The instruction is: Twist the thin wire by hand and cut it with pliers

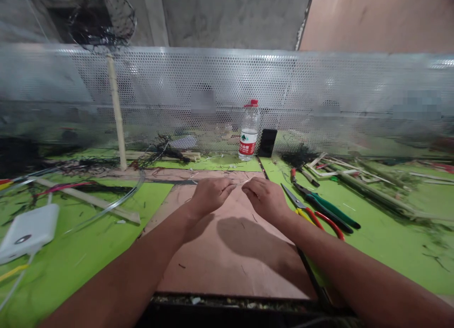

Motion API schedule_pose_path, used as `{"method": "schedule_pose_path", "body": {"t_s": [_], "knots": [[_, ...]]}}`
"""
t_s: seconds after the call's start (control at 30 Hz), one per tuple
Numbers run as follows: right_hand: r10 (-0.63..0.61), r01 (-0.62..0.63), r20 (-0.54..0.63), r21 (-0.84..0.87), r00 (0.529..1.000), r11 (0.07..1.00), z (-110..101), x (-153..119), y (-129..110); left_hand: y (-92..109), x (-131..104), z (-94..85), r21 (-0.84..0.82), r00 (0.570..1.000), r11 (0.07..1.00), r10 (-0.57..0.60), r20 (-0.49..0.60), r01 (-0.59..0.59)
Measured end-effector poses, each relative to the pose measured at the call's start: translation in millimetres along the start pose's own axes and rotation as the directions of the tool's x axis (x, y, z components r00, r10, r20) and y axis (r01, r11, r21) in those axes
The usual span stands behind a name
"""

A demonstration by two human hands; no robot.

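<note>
Lime-green tabletop (pixel 390 252), red bottle cap (pixel 254 102)

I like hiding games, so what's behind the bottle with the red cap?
Behind the bottle is a shiny metal sheet full of holes. You can see it around the bottle. The bottle's label covers one bit, so I can't see what's right behind that.

Here's a v. thin, pale strand (pixel 246 181), wire-like, pinched betw. L hand (pixel 212 194) and R hand (pixel 264 195), up over the pinkish board (pixel 227 252); only a short bit shows, slightly curved, approx. crosswise; material unclear, too small to tell.
</note>
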State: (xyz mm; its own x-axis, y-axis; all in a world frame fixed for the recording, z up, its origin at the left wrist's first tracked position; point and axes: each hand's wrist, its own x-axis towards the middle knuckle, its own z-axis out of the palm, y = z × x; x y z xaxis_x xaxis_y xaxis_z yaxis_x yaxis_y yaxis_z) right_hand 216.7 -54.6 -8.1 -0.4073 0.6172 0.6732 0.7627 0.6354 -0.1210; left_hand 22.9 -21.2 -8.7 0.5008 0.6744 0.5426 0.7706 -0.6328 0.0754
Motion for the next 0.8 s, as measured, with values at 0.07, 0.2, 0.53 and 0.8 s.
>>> {"method": "schedule_pose_path", "body": {"t_s": [0.07,0.2,0.53,0.8], "knots": [[0.116,-0.112,-0.03,0.112,0.993,0.987,5,-1,-1,1,0,0.7,-0.032,0.999,0.999,-0.02,-0.033,0.019],[0.31,-0.289,0.013,0.399,0.951,0.87,16,0,0,2,-1,1.8,-0.132,0.996,0.991,-0.039,-0.086,0.027],[0.415,-0.38,0.148,0.736,0.898,0.56,29,3,3,6,1,2.2,-0.369,0.981,0.928,-0.115,-0.154,0.051],[0.35,-0.359,0.302,0.927,0.887,0.11,22,2,11,6,0,-7.5,-0.457,0.989,0.889,-0.079,-0.123,0.015]]}}
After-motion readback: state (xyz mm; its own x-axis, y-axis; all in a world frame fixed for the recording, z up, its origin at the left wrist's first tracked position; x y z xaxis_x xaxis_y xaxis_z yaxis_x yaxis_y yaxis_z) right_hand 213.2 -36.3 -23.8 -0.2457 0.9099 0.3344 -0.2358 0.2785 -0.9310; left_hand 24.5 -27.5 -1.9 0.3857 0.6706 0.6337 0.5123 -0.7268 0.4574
